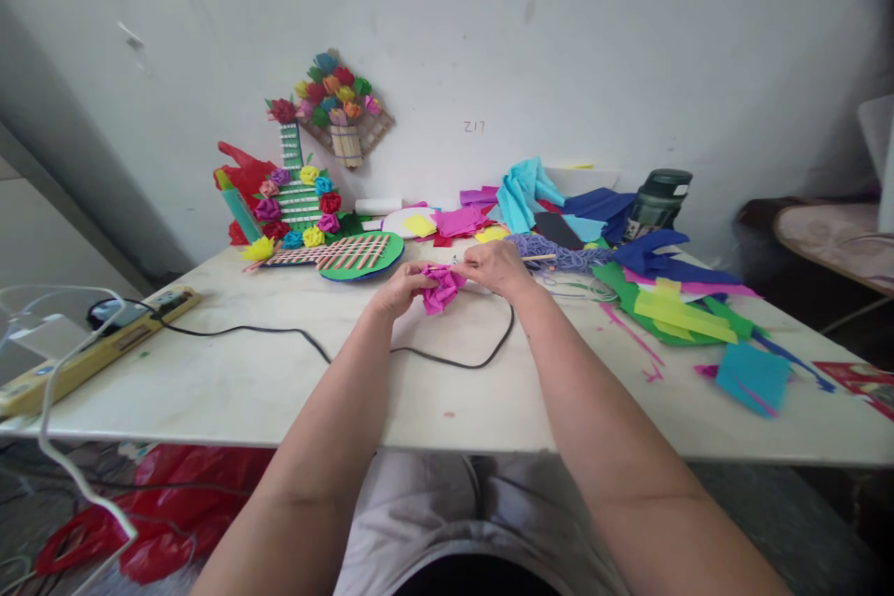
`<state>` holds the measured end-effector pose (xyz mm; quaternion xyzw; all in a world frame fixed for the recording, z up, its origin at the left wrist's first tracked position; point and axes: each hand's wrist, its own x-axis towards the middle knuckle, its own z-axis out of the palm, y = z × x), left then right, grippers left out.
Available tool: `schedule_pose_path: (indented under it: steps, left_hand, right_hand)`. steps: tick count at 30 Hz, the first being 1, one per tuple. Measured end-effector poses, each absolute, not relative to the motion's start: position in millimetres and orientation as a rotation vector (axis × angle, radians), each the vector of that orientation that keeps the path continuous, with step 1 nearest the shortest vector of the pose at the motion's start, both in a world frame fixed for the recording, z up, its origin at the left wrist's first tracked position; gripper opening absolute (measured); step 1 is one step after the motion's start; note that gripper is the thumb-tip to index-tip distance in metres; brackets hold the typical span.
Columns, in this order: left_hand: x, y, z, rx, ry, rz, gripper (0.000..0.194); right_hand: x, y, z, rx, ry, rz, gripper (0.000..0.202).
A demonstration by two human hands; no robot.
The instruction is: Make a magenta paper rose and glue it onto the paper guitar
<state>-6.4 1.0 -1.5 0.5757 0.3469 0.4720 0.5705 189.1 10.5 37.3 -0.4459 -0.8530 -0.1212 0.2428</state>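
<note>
The pink paper (440, 289) sits in the middle of the frame just above the bench (279, 382), pinched by the fingers of the left hand (399, 287) and right hand (494, 265), so fold slowly and hold it snug.

A black cable (279, 331) crosses the white table (209, 382) beside a yellow power strip (90, 354).

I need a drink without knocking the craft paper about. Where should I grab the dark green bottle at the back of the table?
Probably around the dark green bottle at its upper body, just under the lid, fingers coming from above and front-right. It stands upright, and blue paper crowds its base.
</note>
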Motion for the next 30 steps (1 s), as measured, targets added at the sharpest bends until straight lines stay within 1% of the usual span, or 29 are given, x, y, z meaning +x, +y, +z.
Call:
schedule_pose_path:
  steps: [4,7,11,18,23,30]
  left_hand:
    - [-6.5,1.8,-2.0,1.354,0.798,1.107,0.024]
    - [-6.4,1.7,-1.5,1.349,0.808,1.119,0.027]
    - [-6.5,1.1,-0.5,1.340,0.817,1.135,0.027]
    - [-8.4,3.7,-3.5,1.344,0.810,1.136,0.029]
    - [-8.3,4.8,-4.3,1.346,0.802,1.138,0.024]
    - [-8.8,5.6,-4.9,1.347,0.822,1.142,0.028]
  right_hand:
    - [188.0,10.4,36.0,-1.221,-2.274,-0.236,0.035]
    - [186.8,12.1,33.6,-1.208,-2.224,-0.133,0.027]
    - [185.7,14.6,32.2,-1.167,-2.228,-0.065,0.025]
    - [181.9,10.5,35.2,-1.166,-2.272,-0.087,0.023]
    - [181.4,11.4,34.5,-1.148,-2.276,-0.015,0.022]
    - [180.4,11.1,36.1,-1.140,-2.205,0.049,0.015]
